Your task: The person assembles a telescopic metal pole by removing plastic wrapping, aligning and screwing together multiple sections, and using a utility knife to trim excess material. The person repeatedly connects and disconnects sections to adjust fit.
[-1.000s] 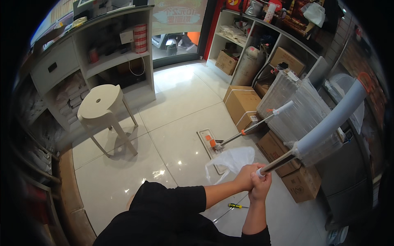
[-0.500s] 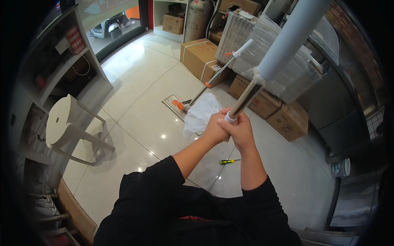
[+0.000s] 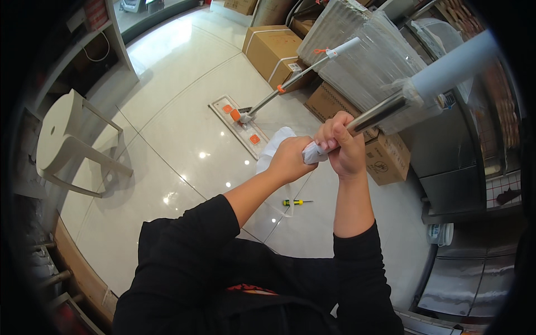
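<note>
A shiny metal pole (image 3: pixel 385 109) with a pale blue-grey sleeve slants from my hands up to the right. My left hand (image 3: pixel 290 159) is closed around the pole's lower end, where thin white wrapping (image 3: pixel 314 153) is bunched. My right hand (image 3: pixel 345 148) grips the bare metal just above it. More white sheet (image 3: pixel 274 146) hangs below my left hand; whether it is cloth or plastic I cannot tell. Beyond my hands, a flat mop (image 3: pixel 262 103) with orange clips stands on the floor, its handle leaning right. A yellow-and-black screwdriver (image 3: pixel 294 202) lies on the tiles nearer me.
To the left stands a beige plastic stool (image 3: pixel 61 134) beside shelving (image 3: pixel 111 42). Cardboard boxes (image 3: pixel 273 47) and a plastic-wrapped stack (image 3: pixel 360 53) line the far right. A grey metal cabinet (image 3: pixel 446 162) and a small bucket (image 3: pixel 441 234) are at right.
The pole has tilted further to the right. My right hand has shifted up and right along it, apart from my left hand, and white wrapping now shows between them. My view has also shifted.
</note>
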